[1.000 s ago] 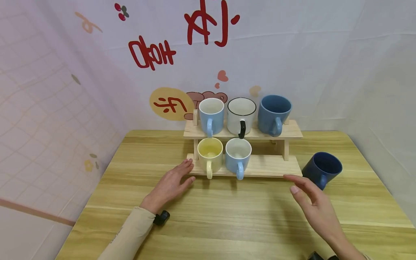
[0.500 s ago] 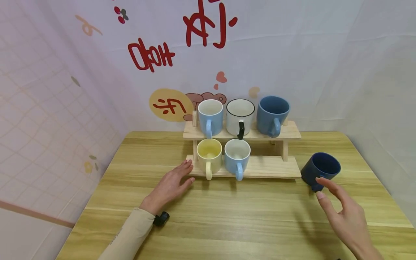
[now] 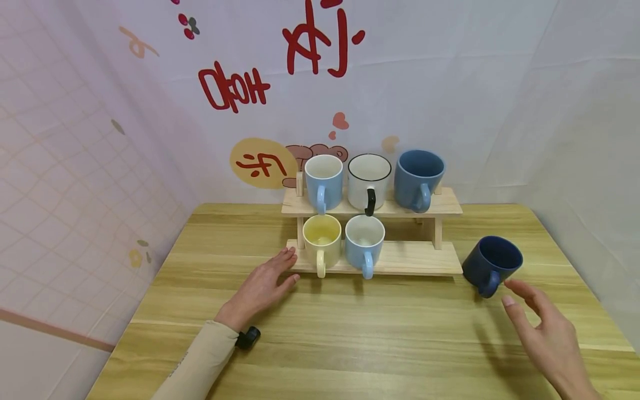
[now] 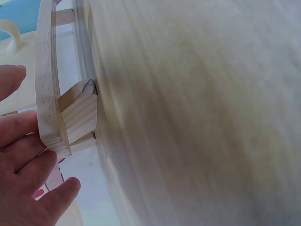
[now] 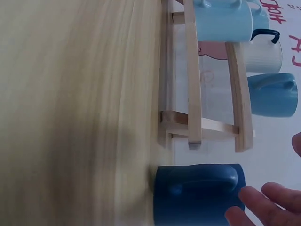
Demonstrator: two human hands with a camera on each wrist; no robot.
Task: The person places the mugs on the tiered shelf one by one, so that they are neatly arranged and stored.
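Note:
My left hand touches the left end of a two-tier wooden rack, its fingers at the lower shelf's edge in the left wrist view. A yellow mug stands just beside those fingertips. My right hand is held over the table at the right, fingers relaxed and holding nothing. Its fingertips are close to the handle of a dark navy mug, which stands on the table off the rack's right end. In the right wrist view the fingertips overlap the rim of this navy mug.
On the lower shelf a light blue mug stands right of the yellow one. The upper shelf carries another light blue mug, a white mug with black handle and a medium blue mug. A printed cloth hangs behind the wooden table.
My right hand has moved right, from the rack's lower right corner past the front of the navy mug's handle. The left hand has stayed at the rack.

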